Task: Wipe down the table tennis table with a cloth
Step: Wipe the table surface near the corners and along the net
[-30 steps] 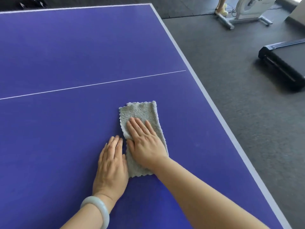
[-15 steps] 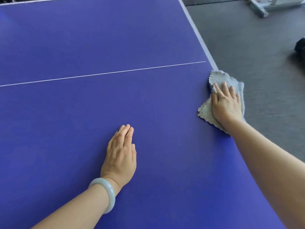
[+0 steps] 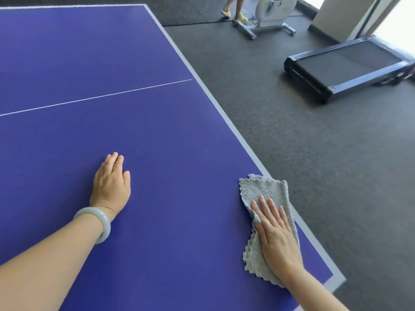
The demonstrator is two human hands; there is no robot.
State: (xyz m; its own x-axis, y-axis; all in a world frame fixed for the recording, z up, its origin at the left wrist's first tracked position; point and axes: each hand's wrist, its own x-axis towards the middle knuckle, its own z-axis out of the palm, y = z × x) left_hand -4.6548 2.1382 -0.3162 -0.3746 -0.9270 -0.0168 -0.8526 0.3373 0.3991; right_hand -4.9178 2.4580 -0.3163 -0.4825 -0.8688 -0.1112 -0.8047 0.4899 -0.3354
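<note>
The purple table tennis table [image 3: 157, 135] fills the left and middle of the head view, with a white line across it and a pale border along its right edge. A grey textured cloth [image 3: 262, 189] lies near the table's right edge, close to the near corner. My right hand [image 3: 276, 236] presses flat on the cloth with straight fingers. My left hand [image 3: 111, 182], a pale bangle on its wrist, rests flat on the bare table surface well to the left of the cloth.
Dark grey carpet [image 3: 314, 153] lies beyond the table's right edge. A black treadmill [image 3: 345, 68] stands on it at the upper right. A white exercise machine [image 3: 269, 14] and a person's feet [image 3: 235, 14] are at the top.
My right hand slid the cloth from the table's middle out to the right edge, then back along that edge toward the near corner. My left hand stayed flat on the table.
</note>
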